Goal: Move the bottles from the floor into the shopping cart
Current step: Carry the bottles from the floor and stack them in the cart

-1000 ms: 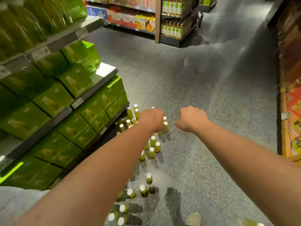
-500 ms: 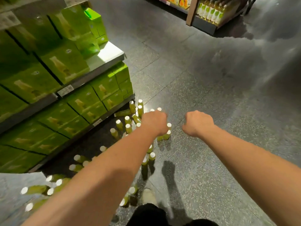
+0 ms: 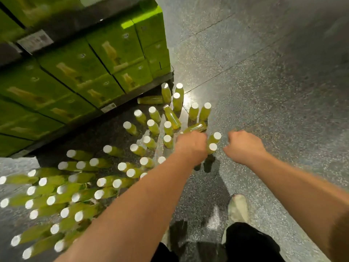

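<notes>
Starting at the far left, what is there? (Listener)

Green boxes are packed tight on a low shelf, a little blurred. At its foot, the grey speckled floor carries a large crowd of green bottles with white caps. Most stand upright, caps up, likely so each can be taken from above. A few lie on their sides. None is in the shopping cart, which is out of view. (Describer)

And the arms? (Listener)

Both are bare and reach forward and down from the bottom edge. I judge they are stretched long because the person is bending toward the far side of the crowd. The left hand hangs over the right part of the cluster, back of the hand up, fingers curled under and hidden. A tipped bottle lies just beyond its knuckles, and two upright ones stand just beside it on the right. Whether the fingers grasp anything, I cannot tell. (Describer)

The other hand? (Listener)

The right hand is near the left one, over bare floor and apart from every bottle. Its fingers are curled into a fist around nothing. Below it, a pale shoe stands on the floor. (Describer)

How far along is the job? (Listener)

By my reading, a pickup is about to begin, and plenty of bottles remain on the floor. (Describer)
</notes>
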`<state>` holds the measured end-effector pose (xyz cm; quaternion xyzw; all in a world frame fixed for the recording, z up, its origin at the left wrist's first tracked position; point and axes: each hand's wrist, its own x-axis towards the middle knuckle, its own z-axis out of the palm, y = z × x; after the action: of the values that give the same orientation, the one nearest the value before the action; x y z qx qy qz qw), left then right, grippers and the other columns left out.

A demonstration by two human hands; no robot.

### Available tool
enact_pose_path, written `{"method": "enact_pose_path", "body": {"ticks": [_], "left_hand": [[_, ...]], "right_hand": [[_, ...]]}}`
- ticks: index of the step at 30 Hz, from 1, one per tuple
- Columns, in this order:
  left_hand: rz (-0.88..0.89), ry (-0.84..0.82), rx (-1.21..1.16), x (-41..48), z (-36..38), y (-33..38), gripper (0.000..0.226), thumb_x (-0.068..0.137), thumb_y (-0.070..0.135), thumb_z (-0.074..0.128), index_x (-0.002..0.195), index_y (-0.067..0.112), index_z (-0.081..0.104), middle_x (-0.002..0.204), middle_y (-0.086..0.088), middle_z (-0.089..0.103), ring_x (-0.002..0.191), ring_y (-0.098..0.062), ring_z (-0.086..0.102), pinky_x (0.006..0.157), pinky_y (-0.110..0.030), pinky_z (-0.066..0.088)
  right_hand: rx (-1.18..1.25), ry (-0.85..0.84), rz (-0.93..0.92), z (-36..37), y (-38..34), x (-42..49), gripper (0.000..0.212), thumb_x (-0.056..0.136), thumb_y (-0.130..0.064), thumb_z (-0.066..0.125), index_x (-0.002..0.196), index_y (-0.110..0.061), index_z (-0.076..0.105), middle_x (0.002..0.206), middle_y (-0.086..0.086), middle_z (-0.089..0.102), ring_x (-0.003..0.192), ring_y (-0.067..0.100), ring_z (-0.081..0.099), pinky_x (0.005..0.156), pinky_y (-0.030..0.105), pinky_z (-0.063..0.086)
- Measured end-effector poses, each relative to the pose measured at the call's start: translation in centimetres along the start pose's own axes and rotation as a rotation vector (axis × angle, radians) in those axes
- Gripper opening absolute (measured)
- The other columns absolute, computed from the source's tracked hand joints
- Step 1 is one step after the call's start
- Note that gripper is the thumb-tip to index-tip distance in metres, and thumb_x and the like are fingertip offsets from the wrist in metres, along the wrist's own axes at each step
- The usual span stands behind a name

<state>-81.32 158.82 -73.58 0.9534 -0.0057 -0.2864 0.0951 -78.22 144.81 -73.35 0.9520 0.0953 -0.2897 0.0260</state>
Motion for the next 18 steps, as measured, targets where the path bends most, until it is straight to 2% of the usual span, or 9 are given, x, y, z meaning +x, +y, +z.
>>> {"method": "enact_pose_path", "body": {"ticks": [3,6,8,13,18], "left_hand": [[-0.026,-0.018,-0.014,4.9,4.9,-0.4,0.03,0.091,0.024,0.054,0.12,0.018,0.053,0.12,-0.007,0.056,0.113,-0.03,0.055,0.084,-0.038,0.047],[-0.023,0.08,-0.04,9.1,9.9,-1.1,0.026,0.089,0.023,0.056,0.115,0.016,0.055,0.114,-0.008,0.059,0.108,-0.032,0.058,0.081,-0.037,0.046],[-0.035,0.059,-0.066,11.8,12.9,-1.4,0.028,0.089,0.021,0.057,0.117,0.017,0.053,0.116,-0.008,0.055,0.108,-0.032,0.057,0.079,-0.039,0.046],[-0.009,0.017,-0.09,16.8,18.6,-2.1,0.046,0.088,0.014,0.061,0.13,0.017,0.041,0.122,-0.01,0.046,0.107,-0.033,0.056,0.072,-0.04,0.046],[-0.024,-0.027,-0.108,19.8,21.1,-2.8,0.045,0.087,0.009,0.062,0.128,0.017,0.043,0.121,-0.012,0.046,0.106,-0.035,0.057,0.075,-0.041,0.048]], "right_hand": [[0.014,-0.013,-0.024,5.1,0.7,5.2,0.028,0.087,-0.026,0.054,0.112,-0.013,0.055,0.112,0.013,0.06,0.105,0.032,0.058,0.08,0.034,0.046],[-0.007,-0.039,-0.026,10.3,1.3,9.6,0.034,0.09,-0.034,0.055,0.118,-0.015,0.052,0.119,0.011,0.058,0.11,0.031,0.058,0.083,0.035,0.047],[0.018,-0.022,-0.069,13.7,1.8,12.2,0.036,0.09,-0.034,0.055,0.12,-0.014,0.05,0.119,0.012,0.057,0.109,0.032,0.058,0.083,0.037,0.047],[0.076,0.054,-0.163,19.8,2.8,17.0,0.035,0.09,-0.024,0.056,0.12,-0.009,0.047,0.111,0.015,0.053,0.097,0.037,0.057,0.075,0.04,0.046],[0.072,0.054,-0.164,22.4,2.7,20.3,0.027,0.095,-0.023,0.046,0.12,-0.013,0.045,0.106,0.011,0.053,0.09,0.034,0.06,0.065,0.034,0.042]]}}
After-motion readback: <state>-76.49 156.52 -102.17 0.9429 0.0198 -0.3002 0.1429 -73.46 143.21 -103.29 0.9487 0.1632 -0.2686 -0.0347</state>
